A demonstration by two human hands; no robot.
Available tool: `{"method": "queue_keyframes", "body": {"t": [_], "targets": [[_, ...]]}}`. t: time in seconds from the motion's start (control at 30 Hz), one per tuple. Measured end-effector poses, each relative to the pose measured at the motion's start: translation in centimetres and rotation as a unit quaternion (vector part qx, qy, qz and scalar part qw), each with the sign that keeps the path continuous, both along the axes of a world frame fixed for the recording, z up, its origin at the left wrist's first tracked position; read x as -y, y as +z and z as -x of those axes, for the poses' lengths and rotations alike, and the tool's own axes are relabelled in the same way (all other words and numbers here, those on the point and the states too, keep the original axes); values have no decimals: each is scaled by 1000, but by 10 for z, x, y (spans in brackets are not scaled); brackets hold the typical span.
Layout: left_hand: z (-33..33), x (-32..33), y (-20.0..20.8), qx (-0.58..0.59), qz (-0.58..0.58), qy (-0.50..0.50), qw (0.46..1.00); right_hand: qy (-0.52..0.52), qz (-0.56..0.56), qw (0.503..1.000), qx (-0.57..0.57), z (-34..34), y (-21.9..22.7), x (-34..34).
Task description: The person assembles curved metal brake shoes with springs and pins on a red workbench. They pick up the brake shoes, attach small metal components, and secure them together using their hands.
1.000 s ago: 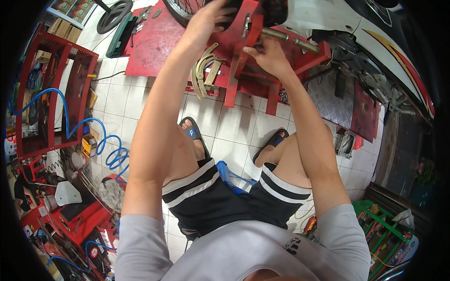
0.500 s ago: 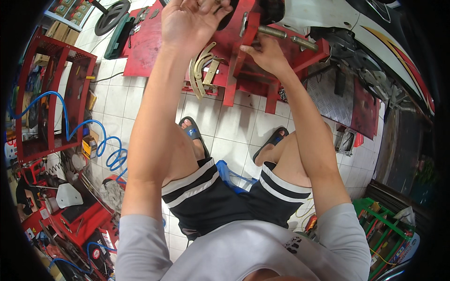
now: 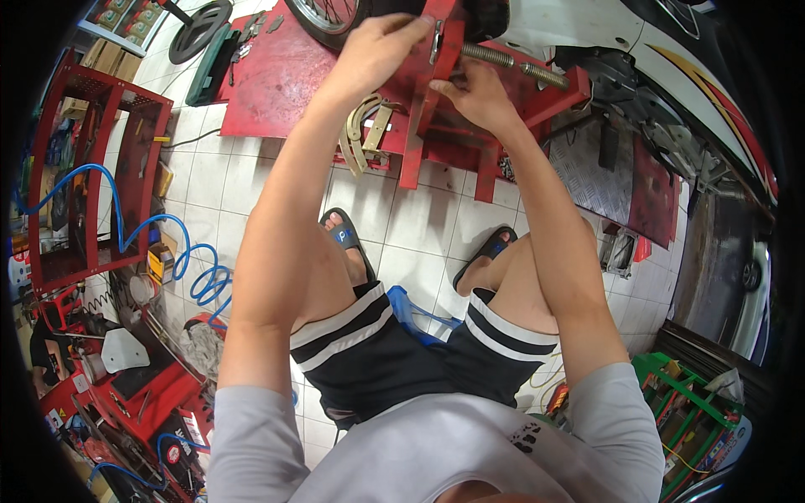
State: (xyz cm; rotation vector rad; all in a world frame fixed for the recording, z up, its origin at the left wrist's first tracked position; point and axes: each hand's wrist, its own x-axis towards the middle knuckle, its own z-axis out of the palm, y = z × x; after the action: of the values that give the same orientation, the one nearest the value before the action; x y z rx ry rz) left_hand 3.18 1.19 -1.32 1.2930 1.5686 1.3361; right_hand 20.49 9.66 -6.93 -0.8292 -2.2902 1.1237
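Observation:
A red steel clamp point(image 3: 453, 50) with two threaded rods point(image 3: 488, 55) stands upright at the front end of a red motorcycle lift table point(image 3: 268, 92). My left hand point(image 3: 381, 54) is at the left side of the clamp's upright, its fingers bent together against it; what they hold, if anything, is hidden. Below the rods, my right hand point(image 3: 482, 96) is closed on the clamp, thumb on the upright and fingers partly hidden. A spoked wheel with a black tyre point(image 3: 331, 29) rests beyond my left hand. Curved brass-coloured metal pieces point(image 3: 362, 134) lie just below my left wrist.
Flat tools point(image 3: 247, 38) and a green case point(image 3: 210, 67) lie at the table's left. A red shelf rack point(image 3: 92, 168) with a coiled blue air hose point(image 3: 176, 243) stands left. A white motorcycle body point(image 3: 662, 75) is at far right, a green tool rack point(image 3: 679, 402) at lower right.
My left hand has come down and right, from in front of the wheel to the clamp's upright, uncovering the tyre. My right hand stays on the clamp.

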Motion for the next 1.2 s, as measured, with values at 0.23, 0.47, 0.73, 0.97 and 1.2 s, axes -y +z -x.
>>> {"method": "queue_keyframes", "body": {"t": [0.23,0.47,0.73,0.97,1.2], "targets": [[2,2,-5,1,-33,-92,995,-11,2,1000,-1,0,1,0],[-9,2,5,122,-58,-95,986,11,-5,1000,-5,-1,-3,-3],[6,-4,-3,-3,-18,-114,993,14,-21,1000,-14,-2,-10,-6],[2,-5,-2,118,-59,-110,985,2,-19,999,26,-1,-7,-6],[4,-4,-3,16,-66,-83,994,72,-43,996,10,-21,-13,-12]]}}
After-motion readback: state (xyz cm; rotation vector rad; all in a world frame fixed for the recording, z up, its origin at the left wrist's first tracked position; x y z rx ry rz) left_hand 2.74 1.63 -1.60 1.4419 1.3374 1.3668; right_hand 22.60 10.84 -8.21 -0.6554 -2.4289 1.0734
